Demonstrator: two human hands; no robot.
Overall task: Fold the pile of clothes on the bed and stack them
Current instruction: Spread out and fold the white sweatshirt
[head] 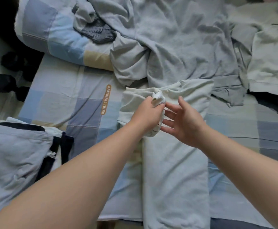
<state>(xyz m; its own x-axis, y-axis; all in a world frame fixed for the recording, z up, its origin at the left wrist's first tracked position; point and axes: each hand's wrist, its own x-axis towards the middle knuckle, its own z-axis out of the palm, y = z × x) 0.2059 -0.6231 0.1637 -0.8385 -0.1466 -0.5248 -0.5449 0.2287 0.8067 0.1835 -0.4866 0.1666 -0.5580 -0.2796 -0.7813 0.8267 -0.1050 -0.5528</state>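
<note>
The lower end of the pale garment (174, 179) ran out of the bottom of the frame, so its full length could not be seen. The left hand (147, 113) covered part of it, its fingers curled round a bunched ribbed cuff (159, 99) and largely hidden by the cloth. Whether the right hand (184, 119), fingers spread and loose, touched the cuff or only sat just beside it could not be told. Some black things (3, 83) on the floor at the left were too dark to identify.

The garment was a washed-out greenish white, lying as a long, softly creased strip down the middle of the checked bed (85, 104), its upper part rumpled. Beyond it lay the pile of grey clothes (176, 38), unfolded and twisted. At the near left sat a stack (14, 154), a grey-blue piece on top.
</note>
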